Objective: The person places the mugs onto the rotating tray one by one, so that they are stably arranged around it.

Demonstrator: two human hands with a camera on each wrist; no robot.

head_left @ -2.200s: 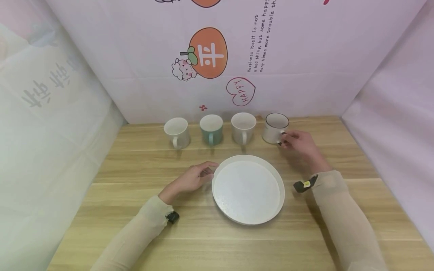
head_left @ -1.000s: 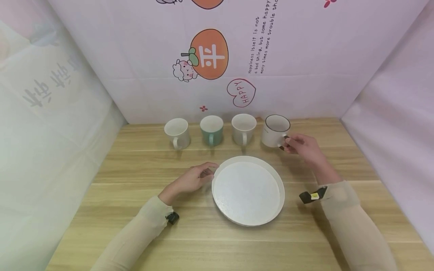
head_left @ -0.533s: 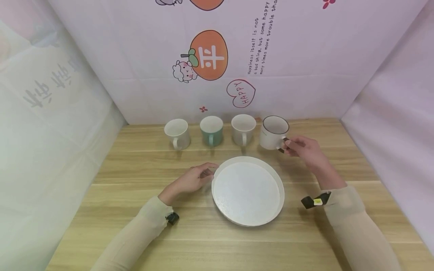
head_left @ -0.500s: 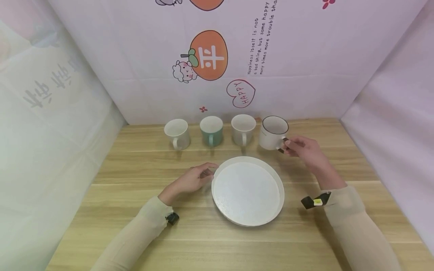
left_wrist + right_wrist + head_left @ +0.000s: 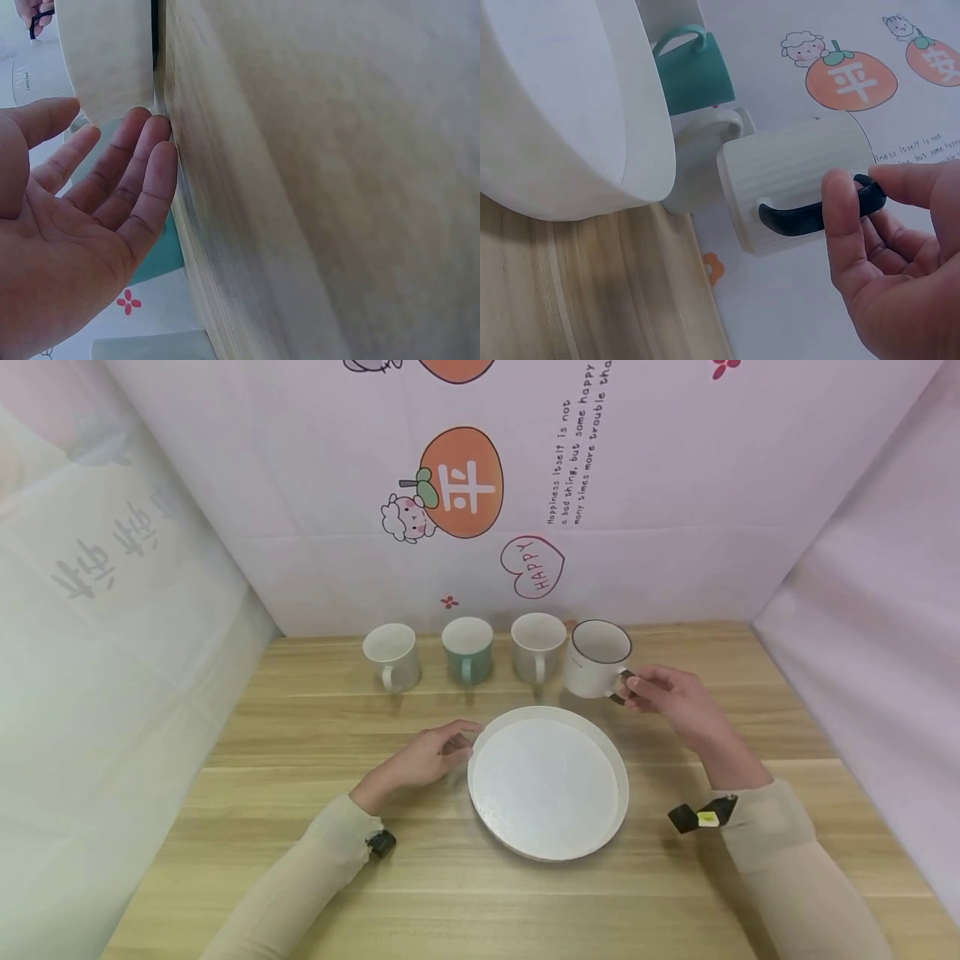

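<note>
My right hand (image 5: 671,697) pinches the black handle (image 5: 795,219) of a white mug with a dark rim (image 5: 592,672) between thumb and fingers. In the right wrist view the mug's ribbed side shows, raised off the wood. A round white tray (image 5: 551,785) lies on the table in front of me. At the tray's left rim is my left hand (image 5: 423,756); the left wrist view shows its fingers (image 5: 135,169) loosely extended, tips right by the tray's side, gripping nothing. Close to the held mug's left stands another white mug (image 5: 538,652).
Further left in the back row are a teal mug (image 5: 468,656) and one more white mug (image 5: 393,660), handles facing me. Behind them rises a printed white cloth (image 5: 645,510); cloth also hangs at both sides of the wooden table (image 5: 315,735).
My right hand has lifted the dark-rimmed mug from its place in the row and brought it nearer and leftward, with a slight tilt. The left hand and tray have stayed put.
</note>
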